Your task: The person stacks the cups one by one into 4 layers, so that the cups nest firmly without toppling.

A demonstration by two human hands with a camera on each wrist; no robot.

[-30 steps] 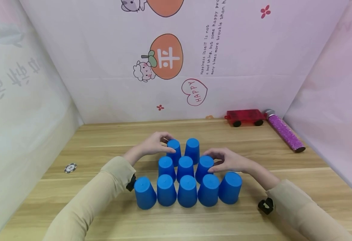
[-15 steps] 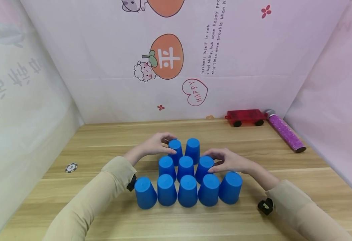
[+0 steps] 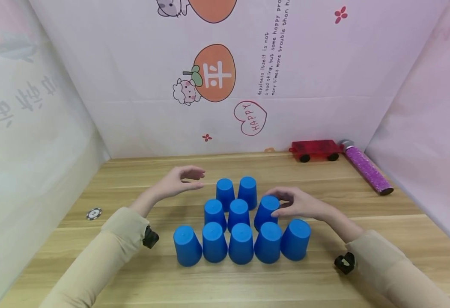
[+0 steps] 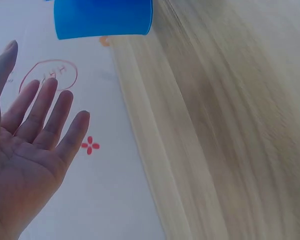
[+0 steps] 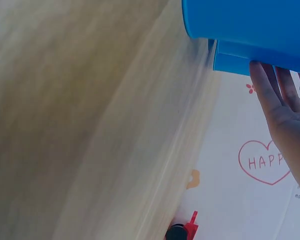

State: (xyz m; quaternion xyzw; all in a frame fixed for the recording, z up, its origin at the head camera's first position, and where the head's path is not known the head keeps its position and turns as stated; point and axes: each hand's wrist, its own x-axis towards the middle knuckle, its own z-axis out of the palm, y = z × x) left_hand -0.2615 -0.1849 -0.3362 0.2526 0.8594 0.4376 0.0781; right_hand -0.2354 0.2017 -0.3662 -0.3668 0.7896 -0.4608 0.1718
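Observation:
Blue plastic cups stand upside down in three rows on the wooden table. Two make up the back row, a left back cup (image 3: 225,196) and a right back cup (image 3: 247,193). To the left of them my left hand (image 3: 174,181) is held in the air, fingers spread and palm bare in the left wrist view. My right hand (image 3: 299,202) grips the right-end cup (image 3: 266,212) of the middle row between thumb and fingers, and this cup leans slightly. Beside it are the middle cup (image 3: 238,215) and the left cup (image 3: 215,214) of that row.
Several more cups form the front row, including a centre one (image 3: 241,246), close before the middle row. A red toy car (image 3: 314,148) and a purple glittery tube (image 3: 367,169) lie at the back right. A poker chip (image 3: 94,214) lies on the left. White printed sheets wall the table.
My left hand has let go of the left back cup and moved left, after nudging it slightly right. My right hand has shifted its cup a little right, away from its neighbour.

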